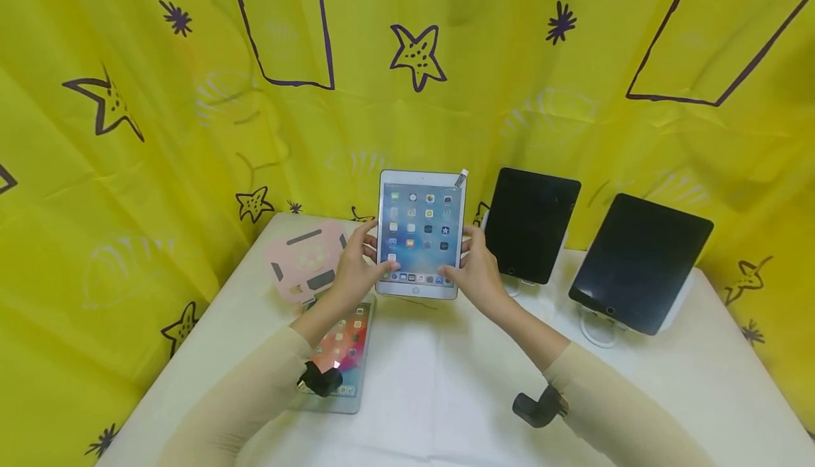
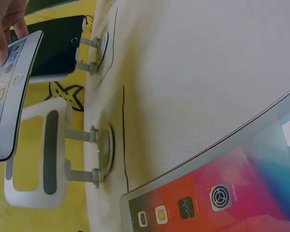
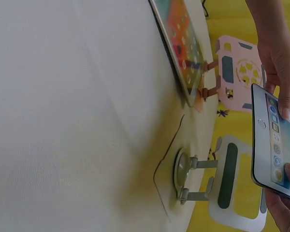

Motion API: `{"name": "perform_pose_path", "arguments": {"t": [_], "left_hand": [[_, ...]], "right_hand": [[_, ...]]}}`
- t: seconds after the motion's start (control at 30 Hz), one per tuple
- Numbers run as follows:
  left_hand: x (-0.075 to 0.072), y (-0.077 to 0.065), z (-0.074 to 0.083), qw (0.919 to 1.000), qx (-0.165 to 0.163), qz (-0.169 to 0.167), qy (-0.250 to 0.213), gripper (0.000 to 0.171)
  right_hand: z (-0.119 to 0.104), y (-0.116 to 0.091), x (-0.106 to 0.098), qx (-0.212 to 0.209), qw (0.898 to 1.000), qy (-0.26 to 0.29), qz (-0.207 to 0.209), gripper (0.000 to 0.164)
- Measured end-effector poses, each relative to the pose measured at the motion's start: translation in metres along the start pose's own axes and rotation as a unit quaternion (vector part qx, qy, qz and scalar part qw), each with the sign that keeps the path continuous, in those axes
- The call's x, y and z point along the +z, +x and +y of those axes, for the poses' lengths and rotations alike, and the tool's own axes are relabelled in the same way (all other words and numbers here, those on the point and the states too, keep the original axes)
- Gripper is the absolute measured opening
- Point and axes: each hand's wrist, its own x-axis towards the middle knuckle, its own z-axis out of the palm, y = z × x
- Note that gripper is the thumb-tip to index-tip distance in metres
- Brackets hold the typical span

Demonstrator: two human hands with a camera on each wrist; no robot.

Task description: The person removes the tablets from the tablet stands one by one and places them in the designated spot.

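Both hands hold a white tablet (image 1: 420, 233) upright over the middle of the table, its screen lit with rows of app icons. My left hand (image 1: 356, 265) grips its left edge, thumb on the lower screen and fingers behind. On the opposite edge, my right hand (image 1: 480, 272) grips it the same way. A small tab (image 1: 461, 178) sticks out at the tablet's top right corner. Behind the held tablet, a white tablet stand (image 2: 55, 154) with grey pads shows in the wrist views; in the head view the tablet hides most of it.
A larger lit tablet (image 1: 363, 354) lies under my left forearm, before a pink stand (image 1: 308, 262). Two dark-screened tablets, one nearer the middle (image 1: 533, 226) and one farther right (image 1: 642, 262), lean on stands. A yellow patterned curtain (image 1: 356, 120) hangs behind the white table (image 1: 439, 382).
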Motion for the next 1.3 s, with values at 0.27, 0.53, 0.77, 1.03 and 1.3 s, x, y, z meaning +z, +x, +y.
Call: {"name": "perform_pose_path", "arguments": {"t": [0.27,0.53,0.77,1.03,1.3], "left_hand": [[-0.008,-0.018,0.011,0.9987,-0.039,-0.028,-0.018,0.085],[-0.011,-0.035,0.014,0.9978,-0.048,-0.045,-0.002,0.085],[-0.010,-0.049,0.014,0.9957,-0.063,-0.067,-0.012,0.085],[-0.008,-0.062,0.004,0.9890,-0.098,-0.104,-0.038,0.082],[-0.003,-0.081,-0.004,0.9822,-0.135,-0.126,-0.033,0.079]], "right_hand": [[-0.006,-0.021,-0.008,0.024,0.999,0.022,-0.025,0.078],[-0.003,-0.036,-0.012,0.049,0.996,0.051,-0.046,0.077],[0.007,-0.048,-0.012,0.070,0.991,0.093,-0.071,0.075],[0.015,-0.065,-0.009,0.092,0.986,0.106,-0.090,0.076],[0.027,-0.079,-0.005,0.124,0.981,0.101,-0.112,0.076]]}}
